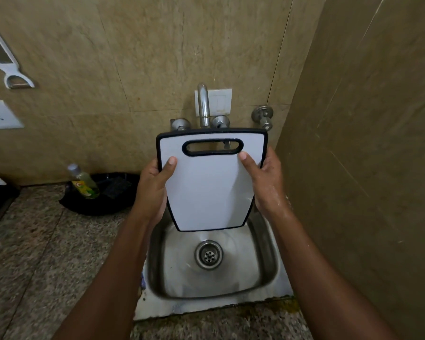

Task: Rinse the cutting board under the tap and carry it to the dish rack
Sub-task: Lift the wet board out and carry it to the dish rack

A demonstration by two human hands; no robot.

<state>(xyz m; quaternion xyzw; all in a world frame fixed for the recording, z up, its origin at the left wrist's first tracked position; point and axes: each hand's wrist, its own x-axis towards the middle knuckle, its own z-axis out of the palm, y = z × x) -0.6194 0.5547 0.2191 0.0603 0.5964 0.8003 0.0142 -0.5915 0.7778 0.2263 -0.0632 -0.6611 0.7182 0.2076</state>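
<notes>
While I am holding the board (pixel 210 182) upright over the sink (pixel 268 278), left hand (pixel 152 190) and right hand (pixel 268 182) clasping its sides, rinsing looks finished; carrying it to the rack is remaining.

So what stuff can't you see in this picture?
Head view only:
- Tap mouth: hidden behind the cutting board, so running water can't be told.
- Back of the board and most fingers of the left hand and right hand: hidden by the board.
- Bottle label: too small to read.
- Dish rack: none clearly in view.
- Hanging tool: cut off by the left edge.
</notes>
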